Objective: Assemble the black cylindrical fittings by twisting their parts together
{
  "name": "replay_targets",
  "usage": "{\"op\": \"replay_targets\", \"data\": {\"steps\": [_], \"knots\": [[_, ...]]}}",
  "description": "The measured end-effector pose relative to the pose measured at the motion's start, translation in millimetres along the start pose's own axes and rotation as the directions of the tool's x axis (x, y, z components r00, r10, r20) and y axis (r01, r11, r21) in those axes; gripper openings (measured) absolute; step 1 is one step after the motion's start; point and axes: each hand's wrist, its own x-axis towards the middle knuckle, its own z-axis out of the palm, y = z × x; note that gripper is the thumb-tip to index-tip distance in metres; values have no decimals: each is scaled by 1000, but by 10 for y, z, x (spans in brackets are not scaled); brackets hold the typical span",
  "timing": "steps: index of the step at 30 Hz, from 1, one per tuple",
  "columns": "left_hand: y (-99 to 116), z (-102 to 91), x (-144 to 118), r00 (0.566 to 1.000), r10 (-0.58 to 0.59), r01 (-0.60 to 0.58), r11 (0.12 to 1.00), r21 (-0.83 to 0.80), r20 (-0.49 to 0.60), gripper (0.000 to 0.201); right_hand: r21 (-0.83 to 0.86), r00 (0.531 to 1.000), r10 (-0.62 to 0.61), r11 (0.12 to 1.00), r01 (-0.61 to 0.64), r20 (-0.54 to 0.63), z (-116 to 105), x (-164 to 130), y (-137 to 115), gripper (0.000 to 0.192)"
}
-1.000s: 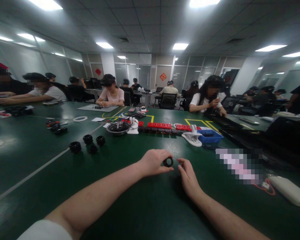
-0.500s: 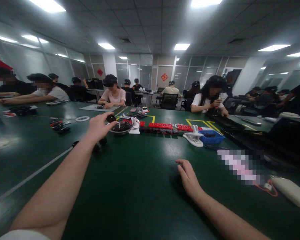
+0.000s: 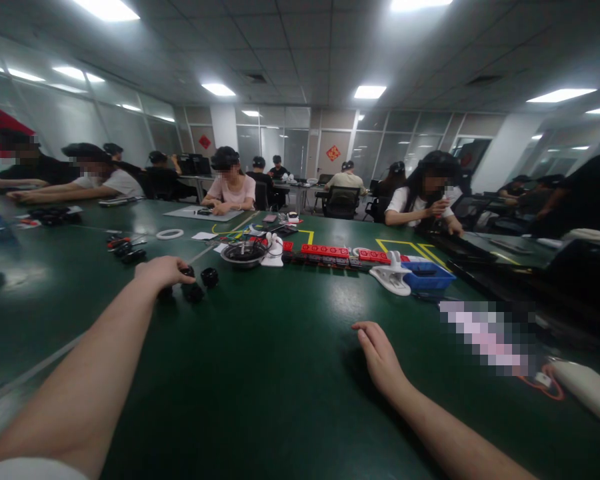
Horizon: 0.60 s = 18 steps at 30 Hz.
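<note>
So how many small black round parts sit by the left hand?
3 visible: one at the left hand's fingertips, one just nearer, one right; the hand may hide more.

My left hand [image 3: 163,272] covers part of the black round parts [image 3: 200,283], so I can't tell whether its fingers grip one. A pixelated patch [image 3: 485,330] hides something on the desk [image 3: 280,373]; the white object [image 3: 587,390] is cut off by the right edge.

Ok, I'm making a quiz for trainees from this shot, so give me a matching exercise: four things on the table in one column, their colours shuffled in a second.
Things:
1. tray
2. clip
3. blocks
4. knobs by the left hand

Colours:
A. black
B. red
C. blue
D. white

Pairs: 1-C, 2-D, 3-B, 4-A
</note>
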Motion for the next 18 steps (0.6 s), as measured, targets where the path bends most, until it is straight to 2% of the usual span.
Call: {"op": "replay_targets", "data": {"steps": [9,14,18], "knots": [[32,199,6,994,67,-73,995,65,89,51,12,1000,-11,1000,11,15,-8,2,-23,25],[76,312,32,992,46,-56,995,85,119,52,15,1000,-16,1000,16,19,-11,3,-36,24],[105,323,24,995,46,-55,994,95,92,61,16,1000,-16,1000,16,23,-16,1,-40,24]]}}
